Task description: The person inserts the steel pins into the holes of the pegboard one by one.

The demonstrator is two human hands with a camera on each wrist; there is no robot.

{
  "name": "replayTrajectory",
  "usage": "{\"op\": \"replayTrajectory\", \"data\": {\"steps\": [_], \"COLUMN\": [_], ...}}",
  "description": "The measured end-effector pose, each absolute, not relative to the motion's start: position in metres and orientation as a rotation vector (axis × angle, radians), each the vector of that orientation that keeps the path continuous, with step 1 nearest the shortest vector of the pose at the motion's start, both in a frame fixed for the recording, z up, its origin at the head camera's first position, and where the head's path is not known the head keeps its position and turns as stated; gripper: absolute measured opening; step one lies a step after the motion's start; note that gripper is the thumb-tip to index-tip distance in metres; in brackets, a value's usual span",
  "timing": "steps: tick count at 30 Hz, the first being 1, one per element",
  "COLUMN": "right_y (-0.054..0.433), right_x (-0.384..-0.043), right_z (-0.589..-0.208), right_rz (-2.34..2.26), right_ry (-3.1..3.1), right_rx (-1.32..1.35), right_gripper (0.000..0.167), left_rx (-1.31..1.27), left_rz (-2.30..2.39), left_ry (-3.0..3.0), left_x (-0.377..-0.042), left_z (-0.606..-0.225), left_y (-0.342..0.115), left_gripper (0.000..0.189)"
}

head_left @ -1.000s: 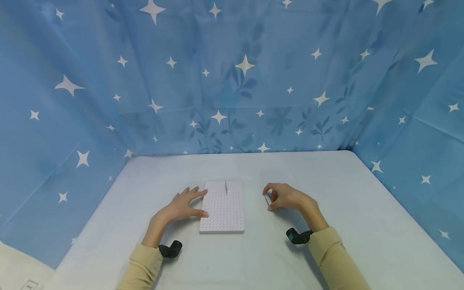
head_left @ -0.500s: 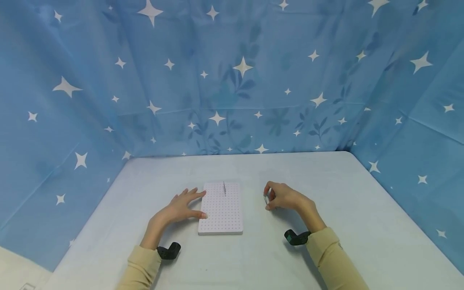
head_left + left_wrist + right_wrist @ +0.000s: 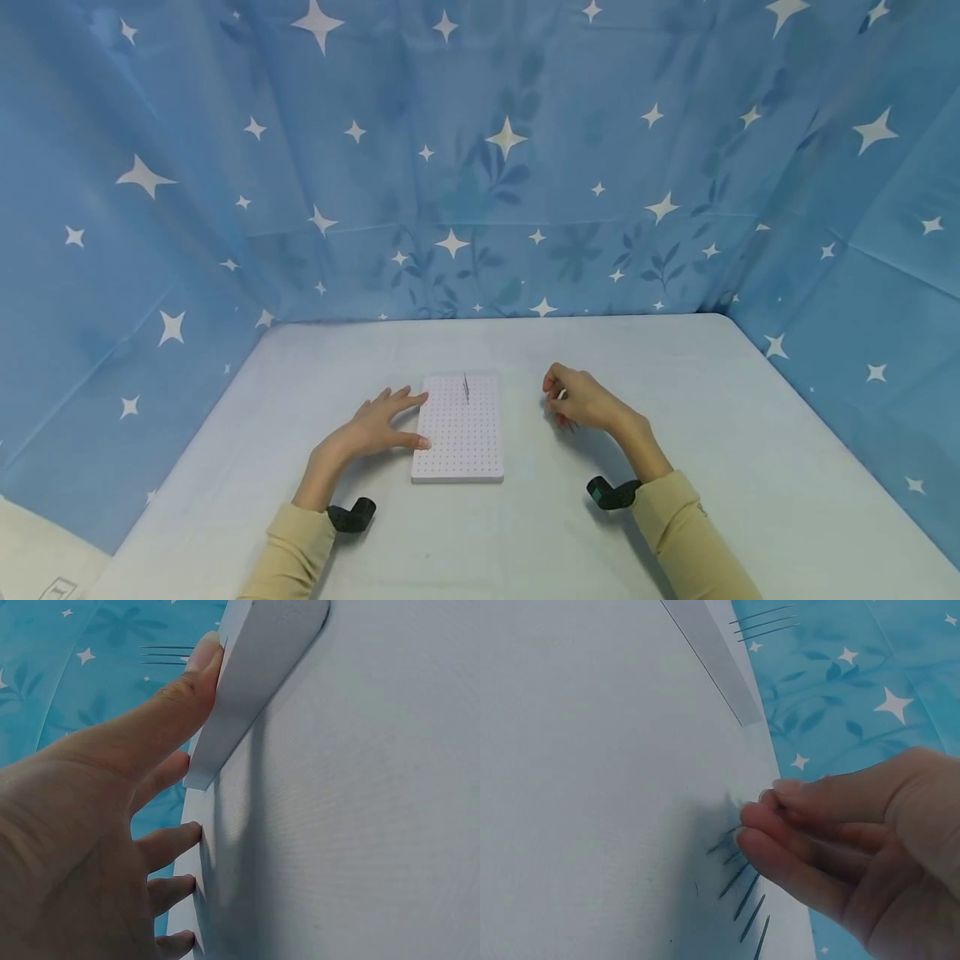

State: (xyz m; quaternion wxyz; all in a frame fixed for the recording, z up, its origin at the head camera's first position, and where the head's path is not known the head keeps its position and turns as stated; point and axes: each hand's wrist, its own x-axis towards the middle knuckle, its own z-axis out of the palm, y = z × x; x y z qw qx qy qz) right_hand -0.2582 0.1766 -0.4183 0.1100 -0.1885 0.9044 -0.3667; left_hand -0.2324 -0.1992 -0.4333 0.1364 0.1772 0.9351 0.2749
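A white board with rows of small holes (image 3: 461, 442) lies on the table; three thin metal needles (image 3: 765, 622) stand upright near its far end. My left hand (image 3: 375, 427) is spread at the board's left side, its thumb (image 3: 187, 686) and index finger touching the edge, the other fingertips on the table. To the right of the board, my right hand (image 3: 588, 402) has thumb and fingertips together, pinching what seems to be a needle, mostly hidden by the fingers. Under that hand several loose needles (image 3: 748, 900) lie in a row, partly covered by the fingers.
The white table (image 3: 420, 542) carries the board and needles. A blue star-patterned curtain (image 3: 480, 192) hangs behind it and along both sides. Each wrist wears a black camera, one on the left (image 3: 352, 515) and one on the right (image 3: 611, 492).
The right fingers, which spanned a needle between thumb and index, have drawn together and turned it out of clear sight; that hand rose slightly. The left hand stays on the board.
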Motion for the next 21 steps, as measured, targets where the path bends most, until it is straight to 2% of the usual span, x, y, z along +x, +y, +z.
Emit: {"op": "replayTrajectory", "data": {"steps": [12, 21], "right_y": [0.167, 0.154], "right_x": [-0.260, -0.260], "right_z": [-0.417, -0.419], "right_rz": [-1.168, -1.307], "right_ry": [2.737, 2.729], "right_rx": [-0.608, -0.569], "right_gripper": [0.007, 0.022], "left_rx": [0.496, 0.514], "left_rz": [0.804, 0.821], "left_ry": [2.701, 2.709], "left_x": [-0.235, -0.232], "left_z": [-0.432, -0.435], "left_y": [-0.199, -0.200], "left_gripper": [0.090, 0.089]}}
